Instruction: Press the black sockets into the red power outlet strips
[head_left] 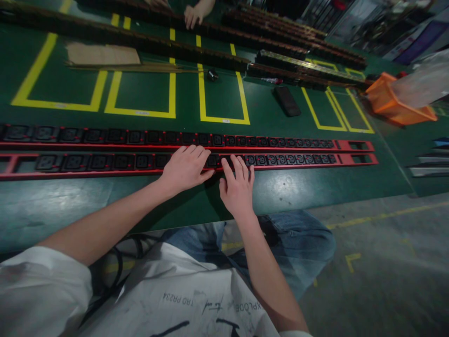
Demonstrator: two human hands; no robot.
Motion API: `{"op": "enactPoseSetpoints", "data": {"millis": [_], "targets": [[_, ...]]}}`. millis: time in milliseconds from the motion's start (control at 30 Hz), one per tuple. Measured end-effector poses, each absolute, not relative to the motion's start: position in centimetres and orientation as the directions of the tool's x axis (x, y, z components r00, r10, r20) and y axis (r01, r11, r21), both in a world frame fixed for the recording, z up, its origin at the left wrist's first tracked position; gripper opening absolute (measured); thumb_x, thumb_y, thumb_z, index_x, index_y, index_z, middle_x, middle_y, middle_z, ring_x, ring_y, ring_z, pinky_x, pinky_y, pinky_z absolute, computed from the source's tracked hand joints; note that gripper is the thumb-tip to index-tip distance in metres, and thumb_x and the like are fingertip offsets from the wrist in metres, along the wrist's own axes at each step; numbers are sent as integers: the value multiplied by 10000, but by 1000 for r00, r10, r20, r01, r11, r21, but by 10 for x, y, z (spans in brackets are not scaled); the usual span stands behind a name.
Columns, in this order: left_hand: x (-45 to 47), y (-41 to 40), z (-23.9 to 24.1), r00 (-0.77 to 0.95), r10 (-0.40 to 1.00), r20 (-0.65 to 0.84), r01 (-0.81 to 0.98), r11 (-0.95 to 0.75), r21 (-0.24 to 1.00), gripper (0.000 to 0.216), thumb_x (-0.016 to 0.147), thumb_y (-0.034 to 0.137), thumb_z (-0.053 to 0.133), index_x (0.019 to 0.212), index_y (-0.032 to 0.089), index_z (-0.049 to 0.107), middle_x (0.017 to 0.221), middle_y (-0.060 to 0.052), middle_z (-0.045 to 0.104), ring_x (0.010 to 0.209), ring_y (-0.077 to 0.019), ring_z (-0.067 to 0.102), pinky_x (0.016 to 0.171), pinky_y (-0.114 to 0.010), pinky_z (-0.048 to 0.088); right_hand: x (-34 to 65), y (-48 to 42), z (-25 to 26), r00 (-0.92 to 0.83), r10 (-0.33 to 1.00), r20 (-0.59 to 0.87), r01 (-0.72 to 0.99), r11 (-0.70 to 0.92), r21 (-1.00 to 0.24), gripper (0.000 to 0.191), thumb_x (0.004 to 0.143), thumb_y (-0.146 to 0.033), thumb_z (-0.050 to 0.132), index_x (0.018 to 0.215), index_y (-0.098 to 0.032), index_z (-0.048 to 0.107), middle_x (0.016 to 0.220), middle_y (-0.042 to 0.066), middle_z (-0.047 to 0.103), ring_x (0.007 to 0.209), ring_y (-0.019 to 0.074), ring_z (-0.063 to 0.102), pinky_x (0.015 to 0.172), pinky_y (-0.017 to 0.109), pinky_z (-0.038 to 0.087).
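Note:
Two long red strips lined with black sockets lie side by side along the green table. My left hand [185, 167] rests palm down on the near strip [298, 160], its fingers curled over the sockets. Just to its right, my right hand [237, 186] lies with fingers stretched out, fingertips touching the same strip's sockets. The far strip [280, 142] lies untouched behind both hands. Neither hand holds anything.
Yellow taped rectangles [140, 93] mark the table. A dark phone-like slab [286, 101] lies mid-table and an orange bin [393, 103] stands at the right. More long dark strips [245, 40] lie at the back, where another person's hand [192, 16] rests. The table's near edge is at my lap.

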State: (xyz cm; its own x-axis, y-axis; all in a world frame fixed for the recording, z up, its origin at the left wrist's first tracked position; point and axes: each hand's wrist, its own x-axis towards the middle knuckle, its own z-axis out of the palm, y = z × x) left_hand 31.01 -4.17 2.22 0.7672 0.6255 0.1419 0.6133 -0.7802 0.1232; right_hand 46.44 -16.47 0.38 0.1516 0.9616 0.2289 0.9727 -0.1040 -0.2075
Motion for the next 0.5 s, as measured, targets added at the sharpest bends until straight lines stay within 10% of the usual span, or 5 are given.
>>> {"op": "enactPoseSetpoints", "data": {"millis": [500], "targets": [[310,-43,22,770,622,144,616,-783,88,453,969,475,514,1265,151,626,1157,-150,699,1091,-316,624,897,-438,444,464,-165,5,157,966,207,969,-111,-221,607,966,-190,526,1566,-240,448,1655,111,402,1557,264,297,1296,585,135]]}}
